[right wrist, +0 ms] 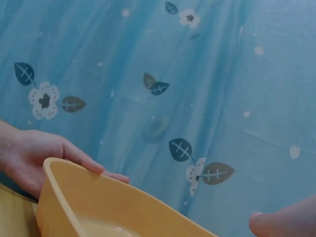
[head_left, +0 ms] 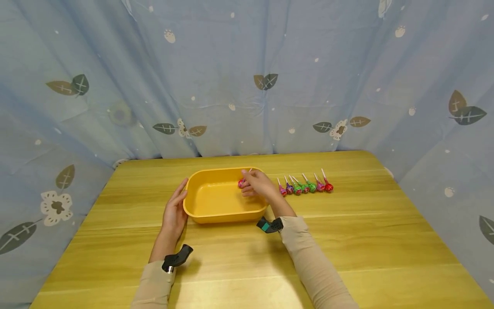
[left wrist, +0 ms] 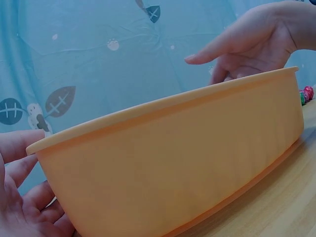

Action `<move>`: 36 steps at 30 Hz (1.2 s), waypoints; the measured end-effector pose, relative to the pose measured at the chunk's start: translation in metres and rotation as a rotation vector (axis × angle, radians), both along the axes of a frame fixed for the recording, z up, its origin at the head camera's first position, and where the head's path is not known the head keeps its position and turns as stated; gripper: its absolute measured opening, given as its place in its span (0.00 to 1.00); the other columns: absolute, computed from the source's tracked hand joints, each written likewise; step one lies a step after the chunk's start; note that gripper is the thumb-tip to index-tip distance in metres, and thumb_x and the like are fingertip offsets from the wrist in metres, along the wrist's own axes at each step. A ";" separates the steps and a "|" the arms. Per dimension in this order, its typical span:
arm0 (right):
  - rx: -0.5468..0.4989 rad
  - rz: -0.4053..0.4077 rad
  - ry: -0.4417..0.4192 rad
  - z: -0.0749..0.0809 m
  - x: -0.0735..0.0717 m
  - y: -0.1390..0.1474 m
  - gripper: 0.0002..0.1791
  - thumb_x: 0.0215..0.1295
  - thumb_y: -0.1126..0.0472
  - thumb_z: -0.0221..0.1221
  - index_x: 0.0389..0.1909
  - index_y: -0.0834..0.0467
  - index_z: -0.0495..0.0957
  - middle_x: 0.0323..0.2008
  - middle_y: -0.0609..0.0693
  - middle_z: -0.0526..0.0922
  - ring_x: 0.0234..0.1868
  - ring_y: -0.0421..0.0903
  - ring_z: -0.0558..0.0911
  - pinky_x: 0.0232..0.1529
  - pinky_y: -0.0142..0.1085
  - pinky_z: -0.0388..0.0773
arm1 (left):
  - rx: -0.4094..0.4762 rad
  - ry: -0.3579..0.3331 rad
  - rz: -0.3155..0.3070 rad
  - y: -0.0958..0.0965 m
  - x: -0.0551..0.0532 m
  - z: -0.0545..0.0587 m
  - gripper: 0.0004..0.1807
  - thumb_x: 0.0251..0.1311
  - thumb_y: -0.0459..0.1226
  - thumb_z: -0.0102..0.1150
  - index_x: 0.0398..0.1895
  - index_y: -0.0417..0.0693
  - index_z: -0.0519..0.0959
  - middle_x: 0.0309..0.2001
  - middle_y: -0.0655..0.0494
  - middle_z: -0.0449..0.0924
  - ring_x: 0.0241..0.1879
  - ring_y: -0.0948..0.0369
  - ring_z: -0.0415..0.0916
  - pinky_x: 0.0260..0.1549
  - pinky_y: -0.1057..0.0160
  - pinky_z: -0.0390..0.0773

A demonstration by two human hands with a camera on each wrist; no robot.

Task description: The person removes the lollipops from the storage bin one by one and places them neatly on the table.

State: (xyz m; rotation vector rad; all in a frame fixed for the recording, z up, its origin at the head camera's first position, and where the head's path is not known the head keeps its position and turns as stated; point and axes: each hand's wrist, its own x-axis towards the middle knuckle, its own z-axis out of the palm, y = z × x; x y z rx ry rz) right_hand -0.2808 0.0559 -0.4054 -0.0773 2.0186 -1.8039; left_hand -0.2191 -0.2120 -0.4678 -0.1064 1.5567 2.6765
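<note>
A yellow plastic bin [head_left: 224, 218] stands on the table. My left hand [head_left: 176, 214] rests along its left end, fingers extended against the outer wall and rim. Over the right part of the bin is my right hand [head_left: 257, 185], thumb stretched out and fingers loosely bent. A pink-red wrapped lollipop [head_left: 241, 183] shows just beside those fingertips, within the bin's outline, its white stick partly behind the thumb. In the left wrist view the right hand [left wrist: 256, 42] has a gap between thumb and fingers; the bin's wall hides what lies below the rim.
Right of the bin, several lollipops in red, green, purple and pink wrappers lie in a row, a red one [head_left: 328, 187] at the far end. The wooden table [head_left: 231, 262] reaches back to a blue patterned curtain [head_left: 216, 86]. Each wrist wears a black mount [head_left: 177, 258].
</note>
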 end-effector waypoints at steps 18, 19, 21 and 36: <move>0.082 0.029 -0.045 -0.019 -0.006 -0.010 0.34 0.75 0.44 0.46 0.60 0.73 0.67 0.47 0.68 0.77 0.43 0.59 0.82 0.42 0.44 0.82 | -0.023 0.003 -0.004 0.000 0.000 -0.002 0.29 0.75 0.39 0.41 0.77 0.54 0.52 0.76 0.61 0.46 0.72 0.62 0.49 0.65 0.62 0.58; 0.088 0.034 -0.044 -0.019 -0.006 -0.010 0.34 0.75 0.44 0.46 0.59 0.73 0.68 0.47 0.67 0.77 0.43 0.59 0.82 0.42 0.44 0.82 | -0.025 0.007 -0.006 0.000 0.000 -0.002 0.29 0.76 0.39 0.41 0.77 0.54 0.51 0.76 0.61 0.46 0.72 0.62 0.49 0.65 0.61 0.58; 0.098 0.040 -0.044 -0.020 -0.007 -0.011 0.33 0.75 0.44 0.46 0.59 0.72 0.69 0.46 0.67 0.77 0.42 0.58 0.82 0.41 0.44 0.82 | -0.026 0.011 -0.007 -0.001 -0.001 -0.003 0.29 0.76 0.39 0.41 0.77 0.54 0.52 0.76 0.61 0.46 0.72 0.62 0.49 0.65 0.61 0.58; 0.217 0.082 0.008 -0.020 -0.014 -0.025 0.17 0.73 0.61 0.52 0.49 0.73 0.76 0.33 0.60 0.76 0.29 0.48 0.78 0.38 0.40 0.82 | -0.021 0.014 -0.013 0.000 0.000 -0.003 0.29 0.75 0.39 0.41 0.77 0.56 0.53 0.76 0.61 0.46 0.72 0.62 0.48 0.67 0.60 0.55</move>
